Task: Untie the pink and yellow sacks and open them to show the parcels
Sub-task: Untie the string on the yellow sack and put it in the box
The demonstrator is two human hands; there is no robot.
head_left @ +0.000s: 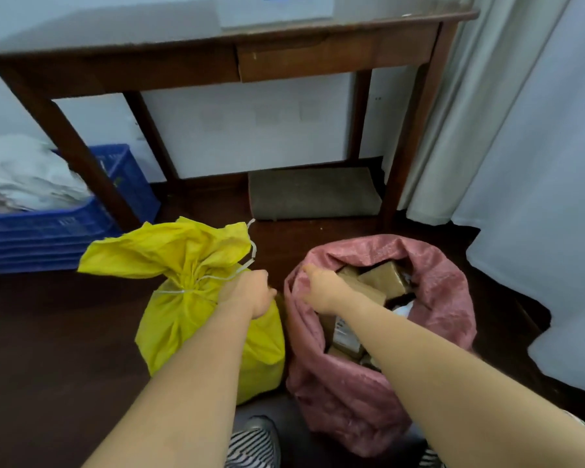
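In the lower middle of the frame two sacks stand side by side on the dark wooden floor (48, 349), touching or nearly so. The yellow sack (213, 332), on the left, is tied at its neck with a white string (217, 276), its loose top flaring out toward the upper left. The left hand (252, 292) is at that neck, fingers curled around the string's free end, which runs taut from the knot to the hand. The pink sack (368, 383), on the right, is already open, its rim rolled back, and brown parcels (382, 276) show inside, one with a printed label lower down. The right hand (321, 288) reaches to the near left edge of the pink sack's mouth; motion blur hides whether its fingers pinch the fabric or merely touch it. Behind the sacks, across the upper frame, stands a wooden table (335, 59) with a drawer, and a grey mat (314, 194) lies under it. A blue crate (65, 228) holding white cloth sits at the left edge. Pale curtains (520, 130) hang down the right side.
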